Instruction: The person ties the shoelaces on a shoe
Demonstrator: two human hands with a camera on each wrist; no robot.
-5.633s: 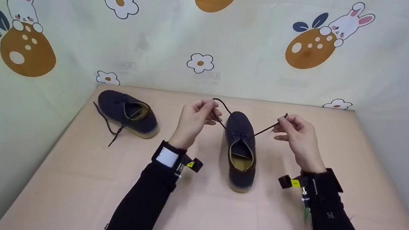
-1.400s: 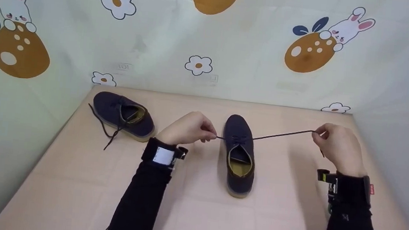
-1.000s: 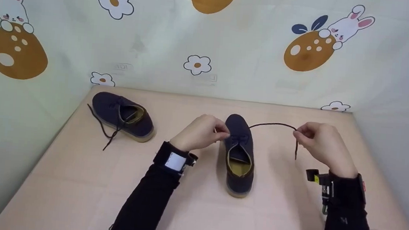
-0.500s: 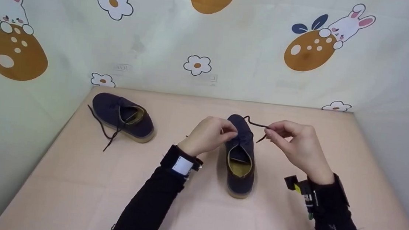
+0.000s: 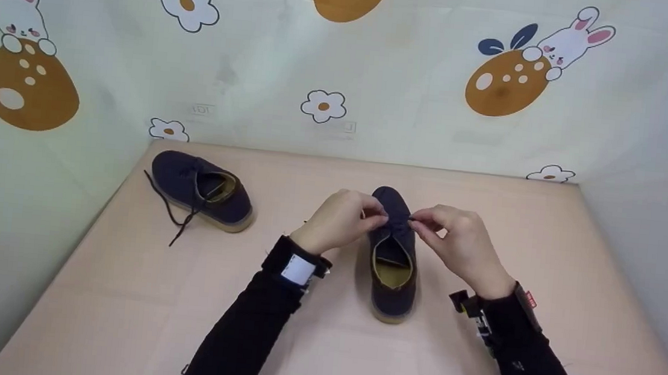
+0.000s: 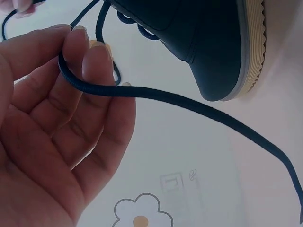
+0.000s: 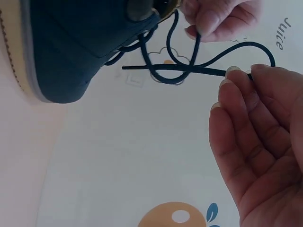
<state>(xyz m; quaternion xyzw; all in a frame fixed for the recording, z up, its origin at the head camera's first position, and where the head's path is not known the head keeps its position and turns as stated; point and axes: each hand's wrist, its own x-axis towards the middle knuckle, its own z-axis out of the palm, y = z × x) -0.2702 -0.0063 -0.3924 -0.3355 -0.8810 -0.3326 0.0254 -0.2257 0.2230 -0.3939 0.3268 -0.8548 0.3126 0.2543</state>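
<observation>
Grip of the left hand (image 5: 340, 217): nearly closed, thumb and fingertips pinching the lace (image 6: 199, 107), a long tail trailing over the fingers. Grip of the right hand (image 5: 456, 240): likewise nearly closed, pinching the lace behind its tip (image 7: 135, 67), which projects toward the shoe (image 5: 391, 304). That shoe stands upright at the centre of the head frame, toe toward the top, on the table (image 5: 331, 362). A second shoe (image 5: 235, 209) stands left of centre.

In the right wrist view, the tip crosses a loop (image 7: 165, 81); whether over or through cannot be told. To work well, the left pinch should hold the loop wide; the right should leave enough tip free to guide. Take up slack evenly, without tilting the shoe.
</observation>
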